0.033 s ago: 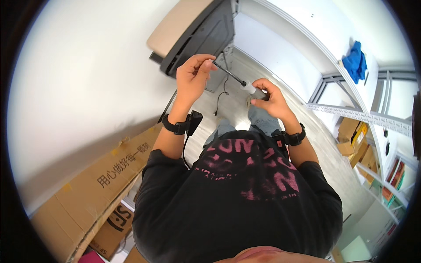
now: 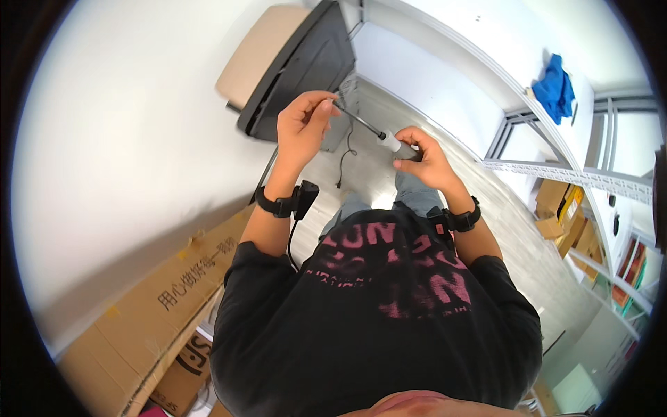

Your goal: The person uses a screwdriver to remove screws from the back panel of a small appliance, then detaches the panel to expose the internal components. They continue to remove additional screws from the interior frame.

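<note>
Between my two hands, in front of my chest, is a long thin tool that looks like a screwdriver [image 2: 390, 140], with a grey handle, a whitish collar and a thin dark metal shaft. My right hand [image 2: 429, 160] is wrapped round its handle, thumb on the near side. At the far end of the shaft, my left hand [image 2: 302, 132] pinches the tip between thumb and fingers, which hide it. The shaft slopes from the right hand up to the left one.
Beyond my left hand stands a beige and black boxy thing [image 2: 306, 80]. A black cable [image 2: 341, 167] lies on the floor. Cardboard boxes [image 2: 132, 340] line the left side. Metal shelving [image 2: 549, 167] with a blue cloth [image 2: 554, 90] and cartons stands at right.
The view has shifted slightly, so the boxy thing and the shelving sit a little further left. Both hands keep the same hold on the tool.
</note>
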A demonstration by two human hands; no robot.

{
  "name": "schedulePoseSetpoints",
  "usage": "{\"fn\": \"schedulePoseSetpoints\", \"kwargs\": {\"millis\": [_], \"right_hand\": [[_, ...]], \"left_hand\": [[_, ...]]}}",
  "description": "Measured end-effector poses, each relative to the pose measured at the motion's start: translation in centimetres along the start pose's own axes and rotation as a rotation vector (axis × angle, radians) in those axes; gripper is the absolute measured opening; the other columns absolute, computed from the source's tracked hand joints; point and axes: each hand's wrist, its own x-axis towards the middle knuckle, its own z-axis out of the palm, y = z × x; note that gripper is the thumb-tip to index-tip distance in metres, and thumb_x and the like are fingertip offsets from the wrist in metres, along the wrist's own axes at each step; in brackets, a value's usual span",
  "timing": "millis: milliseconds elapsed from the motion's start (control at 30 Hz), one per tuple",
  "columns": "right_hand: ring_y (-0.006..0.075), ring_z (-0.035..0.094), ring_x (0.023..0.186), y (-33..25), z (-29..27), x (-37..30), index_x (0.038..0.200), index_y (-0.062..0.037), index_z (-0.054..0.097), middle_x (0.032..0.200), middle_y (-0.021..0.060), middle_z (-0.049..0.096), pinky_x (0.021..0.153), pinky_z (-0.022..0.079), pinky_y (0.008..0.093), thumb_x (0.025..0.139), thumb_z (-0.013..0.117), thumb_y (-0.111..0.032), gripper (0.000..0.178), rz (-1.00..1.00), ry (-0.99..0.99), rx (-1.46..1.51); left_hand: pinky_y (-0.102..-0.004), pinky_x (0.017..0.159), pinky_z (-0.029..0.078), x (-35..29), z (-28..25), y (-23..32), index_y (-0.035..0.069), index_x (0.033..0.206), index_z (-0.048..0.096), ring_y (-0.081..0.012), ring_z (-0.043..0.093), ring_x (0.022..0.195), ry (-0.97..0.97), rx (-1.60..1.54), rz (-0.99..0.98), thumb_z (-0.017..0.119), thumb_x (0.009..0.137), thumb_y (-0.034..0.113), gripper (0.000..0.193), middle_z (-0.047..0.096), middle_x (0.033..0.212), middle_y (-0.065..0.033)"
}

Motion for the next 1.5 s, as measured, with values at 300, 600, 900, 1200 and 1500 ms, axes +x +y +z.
{"fn": "schedulePoseSetpoints", "kwargs": {"millis": [300, 600, 900, 1200, 1500], "right_hand": [[0.0107, 0.051, 0.095, 2.2, -17.3, -0.2, 0.106, -0.0052, 0.054, 0.099, -0.0005, 0.054, 0.08, 0.042, 0.0247, 0.071, 0.068, 0.006, 0.039, 0.075, 0.148, 0.029], [0.0088, 0.049, 0.075, 6.4, -31.0, -2.0, 0.102, -0.0043, 0.054, 0.084, 0.0002, 0.052, 0.066, 0.04, 0.0227, 0.071, 0.066, 0.005, 0.034, 0.138, 0.428, -0.017], [0.0119, 0.051, 0.084, 8.3, -33.1, -1.5, 0.101, -0.004, 0.056, 0.089, 0.0021, 0.054, 0.076, 0.042, 0.0258, 0.068, 0.07, 0.0, 0.037, 0.254, 0.477, 0.141], [0.0108, 0.053, 0.077, 7.9, -32.7, 2.5, 0.108, -0.0025, 0.053, 0.09, 0.0046, 0.056, 0.062, 0.047, 0.0244, 0.072, 0.069, -0.002, 0.04, 0.303, 0.361, 0.154], [0.0095, 0.051, 0.067, 6.9, -26.2, 8.0, 0.113, 0.0005, 0.051, 0.089, 0.0046, 0.055, 0.055, 0.043, 0.023, 0.069, 0.06, 0.002, 0.045, 0.299, 0.013, 0.142]], "left_hand": [[-0.0211, 0.047, 0.039, 12.8, 16.9, -3.2, 0.0, 0.092, 0.062, -0.0071, 0.049, 0.054, -0.2, -0.135, -0.051, 0.056, 0.091, 0.011, 0.012, 0.062, 0.072, -0.0055], [-0.0238, 0.057, 0.044, 26.8, 31.2, -9.6, 0.004, 0.085, 0.069, -0.0133, 0.057, 0.064, -0.028, 0.383, 0.231, 0.067, 0.08, 0.009, 0.007, 0.066, 0.078, -0.0049], [-0.0322, 0.065, 0.045, 30.1, 35.6, -12.7, 0.01, 0.076, 0.073, -0.0195, 0.054, 0.07, 0.058, 0.685, 0.413, 0.073, 0.07, 0.011, 0.006, 0.065, 0.072, -0.0019], [-0.0356, 0.066, 0.046, 29.4, 33.8, -12.6, 0.007, 0.078, 0.071, -0.025, 0.055, 0.071, 0.046, 0.602, 0.41, 0.071, 0.072, 0.011, 0.007, 0.063, 0.071, -0.0067], [-0.0282, 0.062, 0.049, 17.7, 19.7, -11.9, 0.004, 0.09, 0.069, -0.019, 0.062, 0.072, 0.059, 0.514, 0.06, 0.066, 0.079, 0.008, 0.011, 0.066, 0.081, -0.009]]}}
